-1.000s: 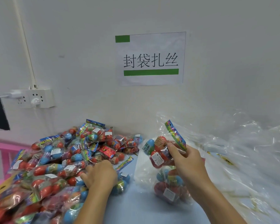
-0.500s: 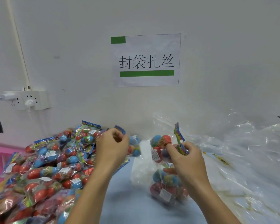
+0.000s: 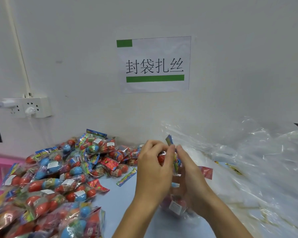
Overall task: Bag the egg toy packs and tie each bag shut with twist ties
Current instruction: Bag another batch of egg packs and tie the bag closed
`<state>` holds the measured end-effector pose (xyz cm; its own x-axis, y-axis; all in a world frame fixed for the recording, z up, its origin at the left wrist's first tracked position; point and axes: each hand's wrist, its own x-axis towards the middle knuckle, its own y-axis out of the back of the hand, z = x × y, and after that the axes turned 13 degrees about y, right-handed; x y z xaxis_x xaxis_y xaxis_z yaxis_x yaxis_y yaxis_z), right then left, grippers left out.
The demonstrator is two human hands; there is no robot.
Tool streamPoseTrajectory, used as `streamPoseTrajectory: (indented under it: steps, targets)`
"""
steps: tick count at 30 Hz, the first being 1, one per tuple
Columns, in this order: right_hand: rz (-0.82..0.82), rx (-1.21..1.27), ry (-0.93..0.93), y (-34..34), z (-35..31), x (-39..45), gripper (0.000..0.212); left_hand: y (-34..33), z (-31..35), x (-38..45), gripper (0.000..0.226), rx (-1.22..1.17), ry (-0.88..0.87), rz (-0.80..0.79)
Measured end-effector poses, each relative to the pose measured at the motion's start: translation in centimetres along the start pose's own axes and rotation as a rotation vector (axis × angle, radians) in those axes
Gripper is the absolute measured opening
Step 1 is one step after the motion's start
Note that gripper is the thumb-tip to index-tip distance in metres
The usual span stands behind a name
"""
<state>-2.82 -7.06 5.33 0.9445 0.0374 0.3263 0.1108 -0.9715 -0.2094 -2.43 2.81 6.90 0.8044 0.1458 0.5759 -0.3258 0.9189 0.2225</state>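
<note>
At the left we see a large heap of egg toy packs (image 3: 58, 177), red and blue eggs in printed wrappers, lying loose on the pale blue table (image 3: 120, 200). None of these is bagged yet, so we judge most of the task is left.

At centre, our left hand (image 3: 153, 172) has its fingers curled round a pack with a red egg (image 3: 161, 158), bringing it to the mouth of a clear bag (image 3: 176, 206). Just beside it, our right hand (image 3: 193, 182) has its fingers closed on the bag's upper edge and on the printed header of a pack (image 3: 169, 140) that sticks up between the hands. Lower down, the bag already holds packs, near the table edge.

To the right, a spread of clear plastic bags (image 3: 248, 160) lies crumpled against the wall.

We see no tied bag and cannot pick out any twist ties. The hands hide the bag's mouth, so we cannot count the packs inside. The gold specks among the plastic at the right are too blurred to identify.
</note>
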Motion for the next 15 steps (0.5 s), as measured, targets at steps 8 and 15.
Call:
streamPoseTrajectory:
  steps: [8, 15]
  targets:
    - [0.158, -0.107, 0.055, -0.3, 0.5, 0.1, 0.029, -0.1, 0.3, -0.7, 0.013, -0.243, 0.092, -0.037]
    - [0.324, -0.104, 0.129, -0.2, 0.7, 0.6, 0.033, 1.0, -1.4, 0.8, 0.048, -0.028, 0.347, 0.034]
